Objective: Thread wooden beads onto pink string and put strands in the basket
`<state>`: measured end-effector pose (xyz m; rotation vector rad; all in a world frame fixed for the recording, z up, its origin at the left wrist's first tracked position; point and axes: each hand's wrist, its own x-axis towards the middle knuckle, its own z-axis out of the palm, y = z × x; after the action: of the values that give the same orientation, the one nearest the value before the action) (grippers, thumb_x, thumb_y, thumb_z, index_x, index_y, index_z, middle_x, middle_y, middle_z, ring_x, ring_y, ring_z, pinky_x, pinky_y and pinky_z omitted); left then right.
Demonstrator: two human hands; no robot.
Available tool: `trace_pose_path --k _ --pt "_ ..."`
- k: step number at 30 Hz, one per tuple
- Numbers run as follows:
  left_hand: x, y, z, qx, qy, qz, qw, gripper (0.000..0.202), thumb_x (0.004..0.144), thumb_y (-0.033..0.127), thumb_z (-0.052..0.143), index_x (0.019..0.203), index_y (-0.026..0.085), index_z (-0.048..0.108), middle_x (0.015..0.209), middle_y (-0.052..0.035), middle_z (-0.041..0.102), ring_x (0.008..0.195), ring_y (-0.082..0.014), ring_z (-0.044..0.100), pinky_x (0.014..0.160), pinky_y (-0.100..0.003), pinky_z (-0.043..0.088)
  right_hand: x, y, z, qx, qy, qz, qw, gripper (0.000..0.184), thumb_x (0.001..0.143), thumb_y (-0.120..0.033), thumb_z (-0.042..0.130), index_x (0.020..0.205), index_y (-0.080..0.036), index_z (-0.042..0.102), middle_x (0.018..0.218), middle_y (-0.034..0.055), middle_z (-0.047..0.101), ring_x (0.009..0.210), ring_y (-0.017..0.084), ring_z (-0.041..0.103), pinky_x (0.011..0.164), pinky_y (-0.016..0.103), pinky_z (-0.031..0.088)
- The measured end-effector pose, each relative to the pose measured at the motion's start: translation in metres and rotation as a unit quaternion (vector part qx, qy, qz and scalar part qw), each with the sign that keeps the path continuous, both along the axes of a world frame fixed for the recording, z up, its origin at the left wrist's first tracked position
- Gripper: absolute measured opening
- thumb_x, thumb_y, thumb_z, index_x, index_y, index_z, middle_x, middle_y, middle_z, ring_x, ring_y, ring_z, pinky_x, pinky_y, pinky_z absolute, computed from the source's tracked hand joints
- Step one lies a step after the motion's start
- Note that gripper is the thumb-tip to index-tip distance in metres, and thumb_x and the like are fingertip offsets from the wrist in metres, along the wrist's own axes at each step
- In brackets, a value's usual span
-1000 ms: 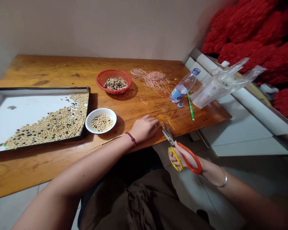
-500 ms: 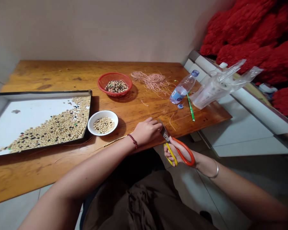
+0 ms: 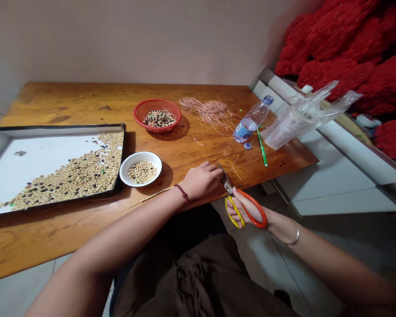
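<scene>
My left hand (image 3: pixel 203 180) rests at the table's front edge with its fingers closed on a beaded string (image 3: pixel 156 193). Pale beads run out from under my left wrist, and the string's thin end trails leftward. My right hand (image 3: pixel 239 209) is wrapped round the handles of a pair of scissors (image 3: pixel 229 188), one orange and one yellow. Their blades point up beside my left fingertips, where a thin thread (image 3: pixel 236 171) comes out to the right. Whether the blades touch the string is hidden by my fingers.
Left lies a black-edged tray (image 3: pixel 49 141) of loose beads, with a white bowl (image 3: pixel 123 174) of beads beside it. Farther back are a red basket (image 3: pixel 138 116), tangled pink cord (image 3: pixel 211 110), a water bottle (image 3: pixel 246 130), its cap, a green pen (image 3: pixel 262 147) and a plastic bag (image 3: pixel 284 130).
Both hands hold nearly the same place. The scissors' blades look slightly wider apart by my left fingertips; the view has shifted a little.
</scene>
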<state>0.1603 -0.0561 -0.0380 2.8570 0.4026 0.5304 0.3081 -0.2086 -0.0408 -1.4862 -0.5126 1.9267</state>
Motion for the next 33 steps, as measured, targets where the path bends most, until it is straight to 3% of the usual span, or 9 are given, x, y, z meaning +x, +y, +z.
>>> trace_pose_path --k 8,14,20,33 --pt "0.003 0.002 -0.005 -0.015 -0.002 0.015 1.0 0.03 0.097 0.033 0.035 0.089 0.018 0.06 0.084 -0.005 0.063 0.081 -0.0187 0.051 0.072 -0.03 0.042 0.001 -0.002 -0.002 -0.011 0.011 -0.005 1.0 0.06 0.077 -0.079 0.036 0.069 -0.02 0.041 0.054 -0.006 0.036 0.039 0.007 0.035 0.038 0.021 0.032" --pt "0.003 0.007 -0.01 -0.041 0.003 0.018 0.999 0.028 0.095 0.038 0.044 0.091 0.019 0.064 0.085 -0.0046 0.067 0.084 -0.0188 0.054 0.071 -0.029 0.042 0.001 -0.003 -0.007 0.007 0.021 -0.019 1.0 0.057 0.079 -0.075 0.037 0.071 -0.019 0.042 0.054 -0.0064 0.036 0.039 0.007 0.032 0.036 0.019 0.03" --pt "0.003 0.006 -0.01 -0.024 -0.012 0.021 0.999 0.031 0.096 0.035 0.04 0.086 0.017 0.063 0.081 -0.0049 0.066 0.081 -0.0182 0.054 0.07 -0.029 0.042 0.001 0.0 -0.004 -0.023 0.036 -0.04 0.998 0.058 0.077 -0.077 0.039 0.074 -0.019 0.044 0.054 -0.0059 0.038 0.04 0.007 0.035 0.038 0.02 0.03" --pt "0.004 0.005 -0.013 -0.002 -0.014 0.025 1.0 0.031 0.095 0.037 0.042 0.082 0.017 0.06 0.08 -0.0047 0.066 0.08 -0.0181 0.053 0.068 -0.028 0.041 0.0 -0.007 -0.006 -0.013 0.045 -0.031 0.998 0.058 0.079 -0.076 0.038 0.079 -0.019 0.048 0.058 -0.0042 0.042 0.045 0.009 0.041 0.042 0.022 0.037"
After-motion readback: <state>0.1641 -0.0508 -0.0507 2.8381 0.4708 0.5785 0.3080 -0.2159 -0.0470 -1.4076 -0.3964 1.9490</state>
